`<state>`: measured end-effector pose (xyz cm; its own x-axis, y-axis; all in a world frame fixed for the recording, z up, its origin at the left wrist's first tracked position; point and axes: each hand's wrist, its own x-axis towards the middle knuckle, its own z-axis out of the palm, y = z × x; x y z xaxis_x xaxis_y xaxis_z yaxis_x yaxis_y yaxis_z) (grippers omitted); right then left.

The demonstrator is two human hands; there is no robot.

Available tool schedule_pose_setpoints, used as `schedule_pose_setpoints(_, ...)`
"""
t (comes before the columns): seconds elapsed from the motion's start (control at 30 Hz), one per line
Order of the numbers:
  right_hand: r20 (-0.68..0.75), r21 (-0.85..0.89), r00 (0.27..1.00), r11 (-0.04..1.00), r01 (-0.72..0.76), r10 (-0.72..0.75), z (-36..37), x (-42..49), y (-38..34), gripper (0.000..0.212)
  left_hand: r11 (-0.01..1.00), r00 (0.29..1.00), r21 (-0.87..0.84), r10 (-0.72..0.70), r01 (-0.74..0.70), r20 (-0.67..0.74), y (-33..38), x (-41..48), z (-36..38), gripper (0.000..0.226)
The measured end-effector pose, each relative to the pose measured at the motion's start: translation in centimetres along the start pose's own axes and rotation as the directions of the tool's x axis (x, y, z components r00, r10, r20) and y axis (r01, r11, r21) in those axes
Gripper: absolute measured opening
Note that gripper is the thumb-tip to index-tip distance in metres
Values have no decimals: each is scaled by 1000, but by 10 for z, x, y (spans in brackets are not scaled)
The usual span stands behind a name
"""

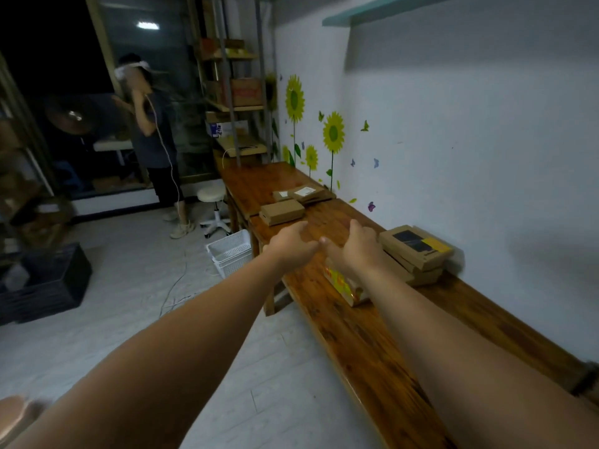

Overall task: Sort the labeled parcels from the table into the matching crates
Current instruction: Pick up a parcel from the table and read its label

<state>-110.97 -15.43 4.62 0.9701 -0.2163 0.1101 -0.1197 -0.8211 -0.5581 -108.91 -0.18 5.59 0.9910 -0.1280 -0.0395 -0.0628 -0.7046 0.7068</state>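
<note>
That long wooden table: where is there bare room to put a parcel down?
The table is bare nearest the camera, and beyond the far parcels toward the shelving. It is crowded by the wall stack and the yellow-printed parcel.

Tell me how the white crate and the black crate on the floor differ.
The white crate is pale with fine mesh walls and stands beside the table; the black crate is dark, looks bulkier and stands farther out at the left. The white crate looks empty; the black crate's inside is too dark to tell. Both rest on the floor.
</note>
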Motion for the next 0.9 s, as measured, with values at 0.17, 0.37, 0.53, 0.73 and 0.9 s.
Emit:
schedule_pose_setpoints(0.17, -11, 24, 998, 998, -62, 62, 17, 84, 10, 95, 999, 998, 49, 10, -13, 54, 5, 88, 4, 77)
schedule_pose_setpoints(0.37, -30, 28, 987, 987, -159, 160, 34, 151, 28, 95, 999, 988, 4, 34, -35, 153, 2, 170, 20, 95)
schedule_pose_setpoints(0.53, -79, -11, 957, 960, -281, 279, 45, 204, 49, 93, 993, 967, -12, 120, -120, 225, 4, 247, 35, 84)
schedule_pose_setpoints(0.73, -148, 20, 865, 876, -482, 479, 63, 271, 69, 87, 970, 910, -65, 241, -233, 336, -2, 345, 54, 70)
schedule_pose_setpoints(0.9, -236, 99, 741, 774, -626, 629, 84, 299, 77, 86, 955, 824, -173, 297, -243, 482, -9, 411, 69, 67)
